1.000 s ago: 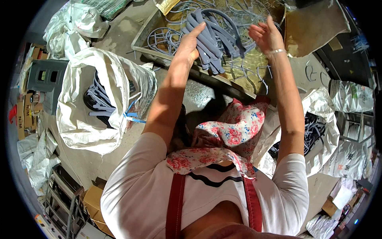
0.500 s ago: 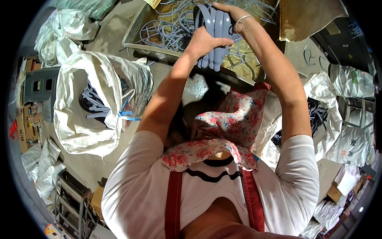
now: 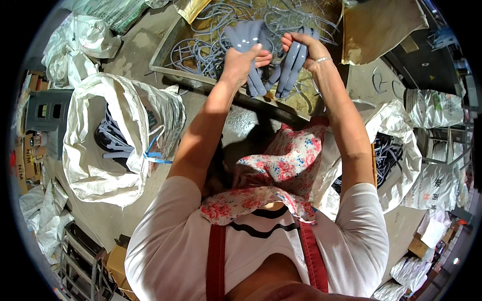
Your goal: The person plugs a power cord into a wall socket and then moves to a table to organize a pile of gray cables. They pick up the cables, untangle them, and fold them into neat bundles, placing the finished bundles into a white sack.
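Grey moulded plastic strips (image 3: 251, 55) bunched over the metal tray's (image 3: 165, 60) near edge, left hand (image 3: 241, 57) fingers clamped round one bunch, right hand (image 3: 306, 50) fingers curled round another (image 3: 291, 65); best keep ends aligned, grips firm.

- White woven sack (image 3: 95, 150), standing open at the person's left, holds grey strips.
- Second white sack (image 3: 401, 150), at the right, holds dark tangled strips.
- Grey plastic crate (image 3: 42, 110), at far left beside the sack.
- Brown cardboard sheet (image 3: 376, 27), top right.
- Floral apron (image 3: 281, 170), worn by the person.
- Cardboard boxes (image 3: 118, 263), lower left.
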`<state>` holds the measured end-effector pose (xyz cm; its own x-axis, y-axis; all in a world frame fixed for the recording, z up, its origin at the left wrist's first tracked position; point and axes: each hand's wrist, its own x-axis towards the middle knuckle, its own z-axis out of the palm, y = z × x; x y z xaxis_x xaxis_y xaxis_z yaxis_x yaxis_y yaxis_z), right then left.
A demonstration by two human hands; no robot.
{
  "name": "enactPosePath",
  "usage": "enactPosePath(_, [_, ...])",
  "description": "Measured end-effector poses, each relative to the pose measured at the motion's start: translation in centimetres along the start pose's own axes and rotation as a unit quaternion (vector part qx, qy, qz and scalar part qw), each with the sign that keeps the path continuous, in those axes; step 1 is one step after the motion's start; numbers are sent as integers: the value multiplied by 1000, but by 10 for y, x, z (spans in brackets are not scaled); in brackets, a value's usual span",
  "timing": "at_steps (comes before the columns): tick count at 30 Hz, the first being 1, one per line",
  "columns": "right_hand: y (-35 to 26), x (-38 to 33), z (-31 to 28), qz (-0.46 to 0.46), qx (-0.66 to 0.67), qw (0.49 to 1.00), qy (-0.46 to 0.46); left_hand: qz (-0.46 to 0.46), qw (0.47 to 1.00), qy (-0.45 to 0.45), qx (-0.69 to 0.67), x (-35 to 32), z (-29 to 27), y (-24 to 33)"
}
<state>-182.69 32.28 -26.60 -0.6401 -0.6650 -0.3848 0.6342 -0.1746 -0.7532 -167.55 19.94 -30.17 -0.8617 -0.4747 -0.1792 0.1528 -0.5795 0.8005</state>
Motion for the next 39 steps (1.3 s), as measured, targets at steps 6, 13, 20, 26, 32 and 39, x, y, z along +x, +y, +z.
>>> enactPosePath(6, [10,-68,15,-152,-561,793,-182,-65,989,-4,-135,18,-38,16])
enactPosePath(13, [79,-57,-33,-285,-719,435,-461,-104,969,-89,-206,2,-31,24])
enactPosePath(20, [61,-62,-19,-252,-688,573,-368,-44,995,-48,-71,-7,-20,36])
enactPosePath(26, [54,-4,-49,11,-304,947,-102,-100,961,-148,-210,-19,-15,32])
enactPosePath(32, [64,-9,-23,25,-231,964,-129,-32,905,-288,-310,-26,-26,31])
enactPosePath(39, [50,-27,19,-101,-345,932,-57,-48,955,-162,-244,-63,-41,56])
